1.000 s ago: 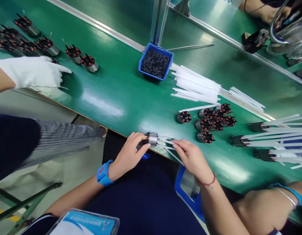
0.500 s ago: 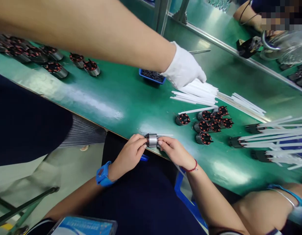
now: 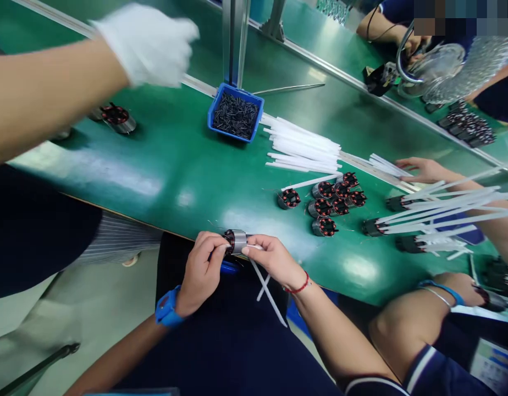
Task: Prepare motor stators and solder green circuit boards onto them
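At the table's front edge I have a motor stator (image 3: pixel 238 242) lying on its side, a steel cylinder with copper windings at its left end. My left hand (image 3: pixel 204 263) is closed round that wound end, thumb and fingers pinching there. Against the right end, my right hand (image 3: pixel 272 257) pinches a thin white sleeve between thumb and forefinger. Two white sleeves (image 3: pixel 272 301) hang crossed below the right hand, over my lap; how they join the stator is hidden. Fine loose wires stick out at the stator's upper left.
Several stators (image 3: pixel 325 226) stand upright right of centre, beside a pile of white sleeves (image 3: pixel 305 146). A blue bin (image 3: pixel 257 118) holds small black pieces. More stators (image 3: pixel 373 227) bristle with sleeves. A co-worker's gloved hand (image 3: pixel 149 47) is upper left; another's hand (image 3: pixel 423 169) touches sleeves at right.
The co-worker's gloved hand has moved left, away from the sleeve pile, uncovering the blue bin. White sleeves now show hanging under my right hand. Another person's hand has appeared at the right.
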A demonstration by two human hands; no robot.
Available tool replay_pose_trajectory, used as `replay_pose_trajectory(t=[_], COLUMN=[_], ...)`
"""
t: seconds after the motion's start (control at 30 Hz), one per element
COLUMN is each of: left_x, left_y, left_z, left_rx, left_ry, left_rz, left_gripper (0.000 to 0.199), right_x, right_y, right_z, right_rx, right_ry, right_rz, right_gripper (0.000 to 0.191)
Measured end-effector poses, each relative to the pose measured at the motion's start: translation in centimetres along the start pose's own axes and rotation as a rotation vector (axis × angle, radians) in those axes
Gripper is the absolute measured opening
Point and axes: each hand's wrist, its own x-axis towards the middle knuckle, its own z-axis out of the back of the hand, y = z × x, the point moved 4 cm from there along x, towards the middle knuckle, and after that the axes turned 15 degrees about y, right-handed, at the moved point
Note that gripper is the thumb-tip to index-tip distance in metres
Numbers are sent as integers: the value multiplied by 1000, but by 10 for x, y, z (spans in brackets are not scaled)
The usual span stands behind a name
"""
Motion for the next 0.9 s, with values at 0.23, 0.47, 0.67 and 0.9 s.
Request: replay_pose_trajectory(t=[0.23, 0.47, 0.67, 0.9], left_x=[-1, 8, 8, 13], left_y=[-11, -6, -5, -1], left_z=[-1, -7, -7, -4], left_rx=[140, 7, 14, -58], left_ry=[-2, 123, 143, 121], left_rz=[-94, 118, 140, 20], left_gripper=[13, 15, 12, 9], right_x=[-9, -14, -22, -36], right_y=[-4, 4, 10, 81], right_z=[5, 1, -1, 51], right_rx=[-126, -401, -575, -1228], right_ry=[-95, -208, -5, -193], right_rz=[-25, 12, -33, 80], right_gripper=[28, 25, 35, 36])
